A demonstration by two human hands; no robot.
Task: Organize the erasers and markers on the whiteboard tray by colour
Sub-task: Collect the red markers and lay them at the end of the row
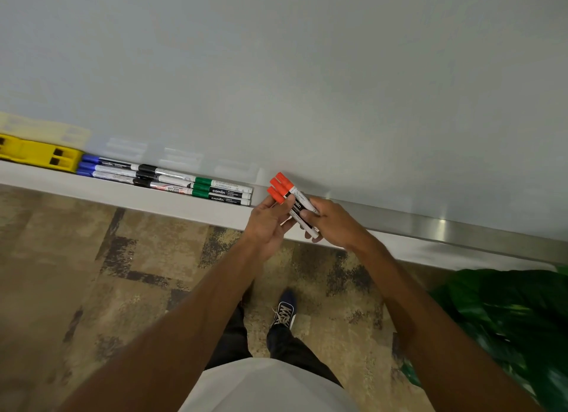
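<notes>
Three red-capped markers (284, 186) are bunched together just above the whiteboard tray (172, 203), caps pointing up-left. My right hand (330, 222) grips their white barrels; my left hand (266, 225) touches the bundle from the left, below the caps. On the tray to the left lie green-capped markers (222, 191), then black-capped markers (159, 178), then blue-capped markers (103, 169), each colour grouped. A yellow eraser (40, 154) sits at the far left end of the tray.
The whiteboard (307, 73) fills the upper view. The tray's metal stretch (445, 232) runs to the right. A green leafy plant (507, 313) stands at the lower right. Patterned carpet and my shoe (284, 311) are below.
</notes>
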